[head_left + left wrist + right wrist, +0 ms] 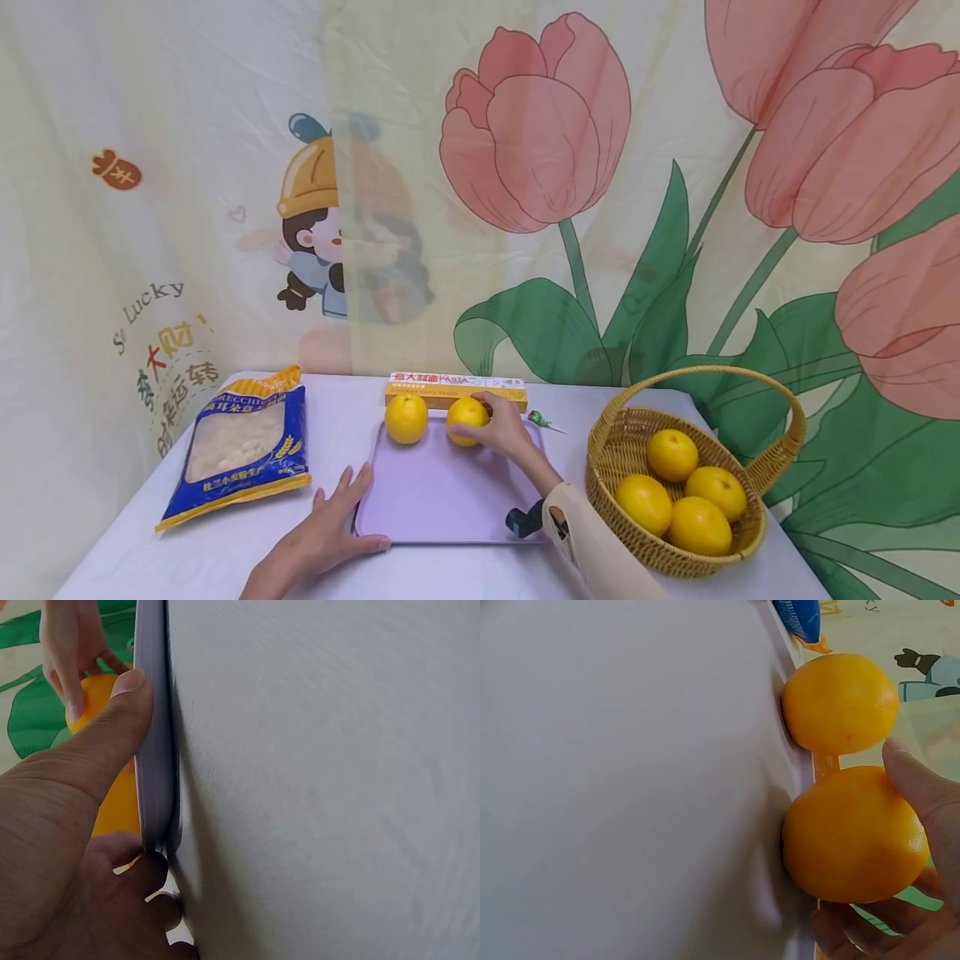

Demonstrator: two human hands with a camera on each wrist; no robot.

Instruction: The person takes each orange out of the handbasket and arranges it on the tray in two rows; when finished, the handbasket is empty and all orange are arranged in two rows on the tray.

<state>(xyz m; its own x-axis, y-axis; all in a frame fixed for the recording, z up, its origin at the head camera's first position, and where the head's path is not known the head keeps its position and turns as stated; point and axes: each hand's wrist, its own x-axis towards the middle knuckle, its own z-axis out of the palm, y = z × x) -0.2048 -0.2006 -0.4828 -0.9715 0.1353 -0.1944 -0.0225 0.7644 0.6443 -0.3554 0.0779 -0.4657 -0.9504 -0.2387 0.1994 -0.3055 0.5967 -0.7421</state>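
My right hand (495,425) holds an orange (855,836) between thumb and fingers at the far side of a lilac tray (442,500). Left of it, a second orange (407,418) rests on the tray, a small gap away. My left hand (322,521) spreads around the tray's near left corner, its thumb touching the front rim and its fingers along the left side. The left wrist view shows that thumb (112,727) against the tray's edge. The underside of the held orange is hard to see.
At right stands a wicker basket (600,467) with several oranges (699,525). A blue and yellow pasta bag (240,442) lies at left. Behind the tray is a pasta box (450,387), with a small green-wrapped lollipop (538,420) beside it. A printed curtain (390,83) hangs behind.
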